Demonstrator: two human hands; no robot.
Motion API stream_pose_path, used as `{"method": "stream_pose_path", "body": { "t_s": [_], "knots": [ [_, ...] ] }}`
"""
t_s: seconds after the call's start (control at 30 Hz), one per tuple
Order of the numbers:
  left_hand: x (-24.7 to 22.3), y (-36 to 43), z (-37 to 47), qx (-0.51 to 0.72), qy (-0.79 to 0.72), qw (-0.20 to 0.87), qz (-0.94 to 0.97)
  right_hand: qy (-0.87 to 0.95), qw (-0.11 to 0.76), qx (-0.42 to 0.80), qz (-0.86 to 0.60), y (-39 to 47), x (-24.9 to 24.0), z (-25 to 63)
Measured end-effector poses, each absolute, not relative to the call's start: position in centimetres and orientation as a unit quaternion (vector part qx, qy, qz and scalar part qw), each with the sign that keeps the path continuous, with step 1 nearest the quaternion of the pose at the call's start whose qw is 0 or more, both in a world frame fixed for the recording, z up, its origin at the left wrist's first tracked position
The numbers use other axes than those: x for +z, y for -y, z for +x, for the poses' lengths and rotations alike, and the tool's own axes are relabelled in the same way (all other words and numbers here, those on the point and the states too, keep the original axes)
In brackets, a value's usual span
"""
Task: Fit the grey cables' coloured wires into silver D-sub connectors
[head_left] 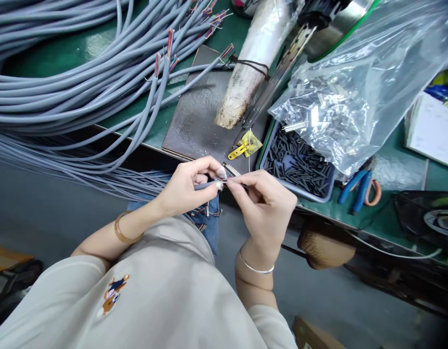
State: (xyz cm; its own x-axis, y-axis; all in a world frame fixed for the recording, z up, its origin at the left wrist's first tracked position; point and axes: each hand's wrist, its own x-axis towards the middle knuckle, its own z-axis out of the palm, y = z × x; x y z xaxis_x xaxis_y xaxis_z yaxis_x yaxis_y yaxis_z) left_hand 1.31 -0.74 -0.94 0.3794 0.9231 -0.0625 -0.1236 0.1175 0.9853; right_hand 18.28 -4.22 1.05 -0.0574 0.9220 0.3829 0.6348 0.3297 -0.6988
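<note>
My left hand pinches the end of a grey cable between thumb and fingers. Beside its fingertips is a multi-pin connector, with thin coloured wires between it and the cable. My right hand meets the left at the wires, its thumb and index finger pressed together; what lies between them is too small to make out. A thin white strand hangs just above the right fingers. The yellow strip on a crumpled yellow piece lies on the dark board beyond my hands.
Bundled grey cables with stripped ends cover the left. A soldering iron and a wrapped white tube lie ahead. To the right are a tray of black sleeves, a plastic bag of connectors and blue-handled pliers.
</note>
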Motion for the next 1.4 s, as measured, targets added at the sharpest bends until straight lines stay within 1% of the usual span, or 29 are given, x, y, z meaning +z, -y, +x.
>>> {"method": "stream_pose_path", "body": {
  "t_s": [0.1,0.17,0.2,0.3,0.33,0.37,0.47,0.53,0.63,0.73,0.8,0.9,0.97,1.03,1.1,1.27,1.4],
  "knots": [
    [-1.5,1.0,1.2,0.419,-0.334,0.690,0.487,0.762,0.367,0.132,-0.517,4.4,0.9,18.1],
    [-1.8,1.0,1.1,0.426,-0.303,0.716,0.462,0.752,0.380,0.139,-0.520,4.6,1.1,18.2],
    [-2.0,1.0,1.1,0.428,-0.293,0.724,0.455,0.726,0.418,0.146,-0.526,4.6,1.3,18.3],
    [-2.0,0.8,0.9,0.428,-0.288,0.722,0.461,0.609,0.574,0.143,-0.529,4.9,1.7,18.7],
    [-1.9,0.8,0.9,0.429,-0.293,0.716,0.466,0.584,0.598,0.137,-0.531,5.0,1.8,18.8],
    [-1.9,0.7,0.9,0.433,-0.300,0.709,0.469,0.572,0.601,0.134,-0.542,5.0,1.8,19.0],
    [-1.9,0.6,0.9,0.444,-0.321,0.692,0.469,0.612,0.525,0.116,-0.580,5.3,1.5,19.4],
    [-2.0,0.6,1.0,0.449,-0.329,0.683,0.473,0.669,0.483,0.080,-0.560,5.3,1.1,19.3],
    [-2.1,0.6,1.1,0.455,-0.337,0.668,0.482,0.740,0.444,0.046,-0.503,5.1,0.7,18.9],
    [-2.0,0.5,1.2,0.453,-0.354,0.661,0.482,0.762,0.420,0.052,-0.490,4.6,0.3,18.4],
    [-1.9,0.4,1.3,0.453,-0.369,0.659,0.473,0.745,0.440,0.047,-0.499,4.3,0.1,18.3],
    [-1.6,0.2,1.4,0.455,-0.386,0.657,0.460,0.690,0.505,0.004,-0.518,4.0,-0.1,18.6],
    [-1.5,0.0,1.4,0.458,-0.392,0.656,0.455,0.692,0.502,-0.021,-0.519,3.7,-0.3,18.7],
    [-1.4,-0.2,1.4,0.460,-0.393,0.657,0.450,0.718,0.471,-0.024,-0.512,3.6,-0.7,18.5],
    [-1.4,-0.5,1.4,0.466,-0.396,0.655,0.445,0.721,0.462,0.004,-0.516,3.4,-1.2,18.2],
    [-1.3,-1.2,1.7,0.494,-0.411,0.631,0.435,0.674,0.494,0.124,-0.535,2.9,-2.6,17.6],
    [-1.1,-1.7,2.2,0.508,-0.424,0.605,0.443,0.671,0.509,0.118,-0.526,2.4,-2.6,17.7]
  ]
}}
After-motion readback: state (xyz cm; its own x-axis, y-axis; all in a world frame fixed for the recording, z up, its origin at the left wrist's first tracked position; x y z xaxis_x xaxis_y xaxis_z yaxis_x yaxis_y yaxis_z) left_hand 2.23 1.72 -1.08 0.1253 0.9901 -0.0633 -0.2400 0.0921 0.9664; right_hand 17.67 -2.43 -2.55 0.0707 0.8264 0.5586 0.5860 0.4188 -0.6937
